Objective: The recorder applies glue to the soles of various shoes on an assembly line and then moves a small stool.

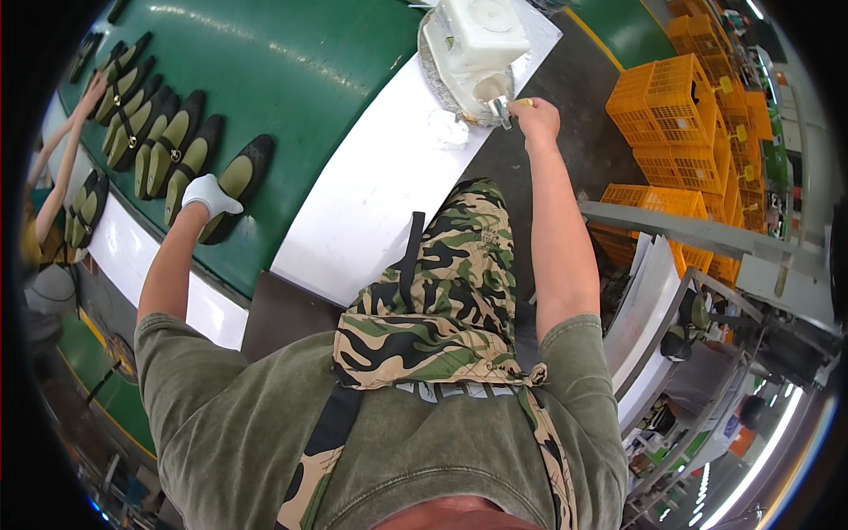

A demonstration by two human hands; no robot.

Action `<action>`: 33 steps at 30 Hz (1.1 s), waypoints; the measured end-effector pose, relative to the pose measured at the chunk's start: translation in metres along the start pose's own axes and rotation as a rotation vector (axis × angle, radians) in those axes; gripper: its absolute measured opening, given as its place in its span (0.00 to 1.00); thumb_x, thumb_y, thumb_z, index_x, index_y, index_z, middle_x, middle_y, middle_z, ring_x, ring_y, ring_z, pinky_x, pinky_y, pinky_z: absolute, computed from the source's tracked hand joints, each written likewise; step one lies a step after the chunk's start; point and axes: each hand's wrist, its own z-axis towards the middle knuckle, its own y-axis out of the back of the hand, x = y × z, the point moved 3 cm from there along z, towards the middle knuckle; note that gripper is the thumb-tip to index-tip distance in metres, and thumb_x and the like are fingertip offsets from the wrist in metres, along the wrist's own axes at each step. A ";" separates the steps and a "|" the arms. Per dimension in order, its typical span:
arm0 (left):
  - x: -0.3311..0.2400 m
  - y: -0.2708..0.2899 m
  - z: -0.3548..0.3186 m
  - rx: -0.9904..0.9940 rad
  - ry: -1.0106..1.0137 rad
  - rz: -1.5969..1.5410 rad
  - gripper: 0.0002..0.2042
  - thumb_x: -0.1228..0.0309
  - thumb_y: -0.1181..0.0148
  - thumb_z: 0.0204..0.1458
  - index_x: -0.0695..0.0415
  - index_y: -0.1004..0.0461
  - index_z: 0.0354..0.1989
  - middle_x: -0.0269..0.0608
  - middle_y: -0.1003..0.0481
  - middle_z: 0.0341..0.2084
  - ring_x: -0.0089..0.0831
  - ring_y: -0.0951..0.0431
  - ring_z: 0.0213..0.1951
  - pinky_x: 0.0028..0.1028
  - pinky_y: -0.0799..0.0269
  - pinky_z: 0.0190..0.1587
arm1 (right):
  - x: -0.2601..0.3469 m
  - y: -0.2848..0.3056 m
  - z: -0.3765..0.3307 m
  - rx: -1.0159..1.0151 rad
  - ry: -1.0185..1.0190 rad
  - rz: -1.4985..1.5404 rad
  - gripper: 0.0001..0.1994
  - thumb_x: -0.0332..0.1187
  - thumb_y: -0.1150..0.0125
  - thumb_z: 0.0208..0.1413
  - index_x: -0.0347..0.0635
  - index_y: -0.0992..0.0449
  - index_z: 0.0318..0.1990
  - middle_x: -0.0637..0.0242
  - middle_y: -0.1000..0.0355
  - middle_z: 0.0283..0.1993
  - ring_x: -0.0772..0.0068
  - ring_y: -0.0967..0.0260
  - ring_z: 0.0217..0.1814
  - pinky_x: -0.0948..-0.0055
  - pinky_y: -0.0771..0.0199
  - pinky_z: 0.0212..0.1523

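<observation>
My left hand (209,194), in a white glove, grips a flat shoe (237,181) with a black outer and olive insole at the near end of a row on the green conveyor belt (300,79). My right hand (535,117) is bare and holds a small brush (505,109) by its yellow handle. The brush's metal end sits at the edge of a white plastic glue container (473,44) on the white bench edge (371,194). A camouflage apron covers my front.
Several more olive and black shoes (146,124) lie in a row on the belt. Another person's hand (91,93) reaches to them at the far left. Orange plastic crates (671,110) are stacked on the right, above a grey metal frame (698,231). A white cloth (448,131) lies on the bench.
</observation>
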 end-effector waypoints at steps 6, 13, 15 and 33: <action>0.024 -0.026 0.020 0.076 0.137 -0.618 0.38 0.52 0.19 0.31 0.71 0.23 0.47 0.52 0.19 0.41 0.40 0.18 0.43 0.39 0.25 0.47 | -0.031 -0.001 -0.009 -0.150 -0.187 0.327 0.10 0.29 0.27 0.43 0.34 0.19 0.31 0.66 0.23 0.29 0.75 0.27 0.29 0.72 0.29 0.33; -0.065 -0.036 0.018 0.284 -0.655 -2.081 0.26 0.69 0.32 0.50 0.61 0.30 0.58 0.41 0.24 0.52 0.40 0.25 0.55 0.43 0.33 0.62 | -0.040 -0.014 -0.011 -0.195 -0.269 0.318 0.10 0.30 0.25 0.43 0.36 0.19 0.32 0.64 0.22 0.29 0.72 0.25 0.29 0.69 0.27 0.34; -0.125 -0.011 -0.004 0.437 -0.645 -2.301 0.22 0.62 0.31 0.51 0.57 0.26 0.53 0.40 0.22 0.48 0.39 0.23 0.52 0.44 0.34 0.63 | -0.046 0.003 -0.014 -0.316 -0.256 0.263 0.10 0.32 0.25 0.43 0.37 0.18 0.31 0.63 0.21 0.29 0.71 0.24 0.30 0.68 0.27 0.35; -0.382 0.128 -0.204 -0.593 -1.635 -0.435 0.25 0.64 0.39 0.57 0.57 0.32 0.62 0.41 0.28 0.59 0.33 0.27 0.59 0.33 0.34 0.63 | -0.022 0.150 -0.135 -0.135 0.197 1.271 0.10 0.22 0.28 0.47 0.39 0.26 0.33 0.71 0.27 0.33 0.82 0.31 0.33 0.79 0.29 0.36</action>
